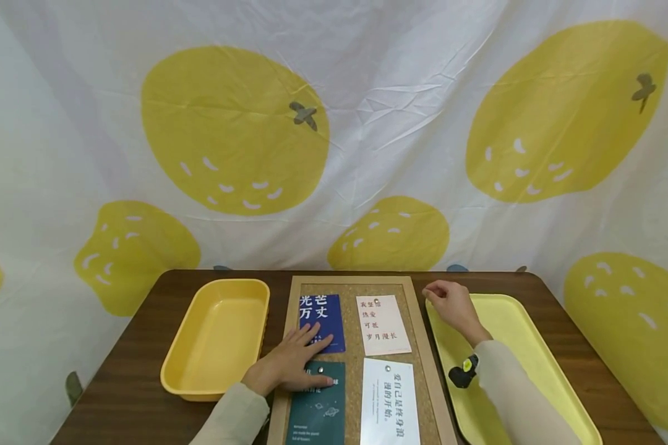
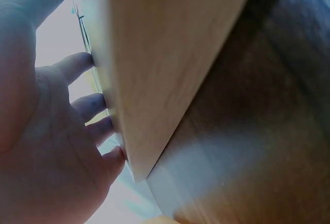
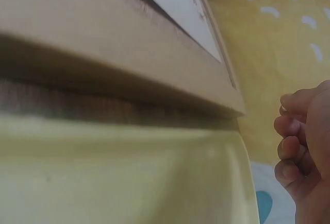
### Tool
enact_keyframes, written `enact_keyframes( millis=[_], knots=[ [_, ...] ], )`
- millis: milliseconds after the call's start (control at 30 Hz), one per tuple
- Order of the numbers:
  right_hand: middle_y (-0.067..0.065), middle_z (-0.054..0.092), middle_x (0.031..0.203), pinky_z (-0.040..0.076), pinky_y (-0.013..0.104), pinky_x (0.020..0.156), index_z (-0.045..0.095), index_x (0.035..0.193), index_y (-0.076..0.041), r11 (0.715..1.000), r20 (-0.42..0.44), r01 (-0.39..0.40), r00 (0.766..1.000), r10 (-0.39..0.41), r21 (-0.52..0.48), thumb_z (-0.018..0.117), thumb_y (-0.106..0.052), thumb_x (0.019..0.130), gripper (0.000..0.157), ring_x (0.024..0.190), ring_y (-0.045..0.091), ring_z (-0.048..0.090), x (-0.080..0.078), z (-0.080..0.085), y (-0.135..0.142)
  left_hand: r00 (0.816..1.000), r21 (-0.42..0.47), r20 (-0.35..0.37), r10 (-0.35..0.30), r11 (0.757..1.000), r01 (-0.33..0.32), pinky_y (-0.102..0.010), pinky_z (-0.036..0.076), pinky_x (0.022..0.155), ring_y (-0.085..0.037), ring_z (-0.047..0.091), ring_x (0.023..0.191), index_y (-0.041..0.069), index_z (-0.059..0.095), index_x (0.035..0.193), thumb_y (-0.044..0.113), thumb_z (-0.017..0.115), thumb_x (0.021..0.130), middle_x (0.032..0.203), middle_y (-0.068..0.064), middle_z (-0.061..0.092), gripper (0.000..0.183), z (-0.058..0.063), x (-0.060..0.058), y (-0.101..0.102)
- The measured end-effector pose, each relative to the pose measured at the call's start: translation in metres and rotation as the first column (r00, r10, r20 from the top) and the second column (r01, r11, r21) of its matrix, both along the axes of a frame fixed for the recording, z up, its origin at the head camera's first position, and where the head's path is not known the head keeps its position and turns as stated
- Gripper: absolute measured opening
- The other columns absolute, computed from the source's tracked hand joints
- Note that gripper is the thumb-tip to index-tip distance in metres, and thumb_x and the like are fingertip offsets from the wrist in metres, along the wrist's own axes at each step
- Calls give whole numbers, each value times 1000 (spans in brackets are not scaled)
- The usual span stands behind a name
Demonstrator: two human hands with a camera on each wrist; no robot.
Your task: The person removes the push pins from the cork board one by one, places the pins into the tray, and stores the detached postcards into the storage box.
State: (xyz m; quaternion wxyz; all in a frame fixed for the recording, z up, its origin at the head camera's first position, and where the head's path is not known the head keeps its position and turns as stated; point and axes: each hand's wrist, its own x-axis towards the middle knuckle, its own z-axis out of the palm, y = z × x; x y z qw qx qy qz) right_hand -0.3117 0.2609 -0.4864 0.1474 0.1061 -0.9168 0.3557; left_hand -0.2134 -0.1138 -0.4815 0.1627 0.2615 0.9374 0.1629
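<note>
At the table (image 1: pixel 122 377), left hand's (image 1: pixel 291 363) fingers spread over the "光芒万丈" card (image 1: pixel 333 318); right hand's (image 1: pixel 454 307) curl together.

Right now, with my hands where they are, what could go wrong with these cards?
The blue card shows no tack where it's visible, so it may slide if your left hand lifts. That hand's thumb also lies close to the tack on the green card, so a shift could knock it or catch the skin.
</note>
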Motion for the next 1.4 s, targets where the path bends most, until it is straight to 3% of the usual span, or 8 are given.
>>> enact_keyframes(
  millis=[467, 1000, 1400],
  knots=[
    [6, 69, 78, 44, 26, 57, 74, 94, -2, 999, 0, 35, 999, -35, 41, 69, -10, 92, 10, 66, 15, 55, 4, -6, 23, 1000, 0, -6, -2, 1000, 2, -53, 9, 122, -34, 11, 153, 25, 32, 156, 66, 61, 86, 165, -11, 18, 87, -7, -4, -1],
    [5, 63, 74, 40, 26, 54, 74, 99, -1, 997, 73, 75, 994, -77, 28, 66, -13, 95, 16, 62, 14, 49, 9, -13, 44, 1000, 8, 2, -5, 1000, 5, -54, 12, 122, -33, 11, 153, 24, 32, 156, 65, 62, 86, 165, -11, 18, 87, -1, 0, -1],
    [5, 62, 73, 38, 24, 53, 73, 99, 1, 995, 104, 98, 989, -101, 28, 64, -11, 95, 16, 63, 14, 48, 12, -19, 53, 1000, 5, 5, -2, 1000, 2, -54, 11, 122, -33, 11, 153, 25, 32, 156, 65, 62, 86, 165, -10, 17, 86, -3, -2, -2]
  ],
)
